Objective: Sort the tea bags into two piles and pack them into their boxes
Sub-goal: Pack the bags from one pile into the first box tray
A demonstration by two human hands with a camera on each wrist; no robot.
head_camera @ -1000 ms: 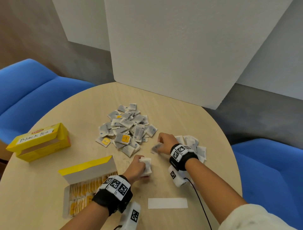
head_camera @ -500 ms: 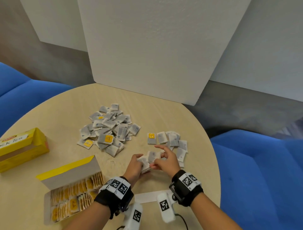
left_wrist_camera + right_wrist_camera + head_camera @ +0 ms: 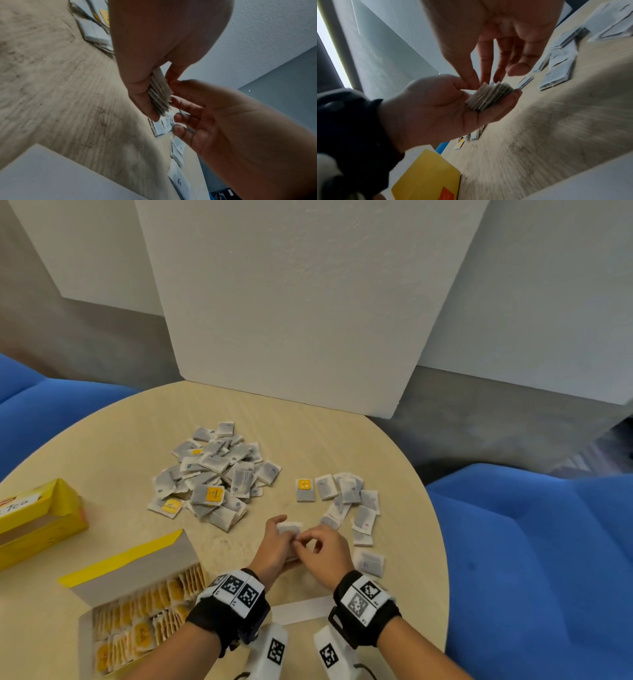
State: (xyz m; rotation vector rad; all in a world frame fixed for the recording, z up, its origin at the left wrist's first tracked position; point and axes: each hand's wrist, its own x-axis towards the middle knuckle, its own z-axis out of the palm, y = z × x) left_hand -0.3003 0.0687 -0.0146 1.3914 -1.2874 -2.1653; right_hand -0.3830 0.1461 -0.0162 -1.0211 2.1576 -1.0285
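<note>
Evidently light and limp, the stack of tea bags sat clamped in the curled left hand near the table's front edge. The right hand's fingertips pinched its top. Judged best gripped across the flat faces, squeezed evenly, lest bags fan out.
</note>
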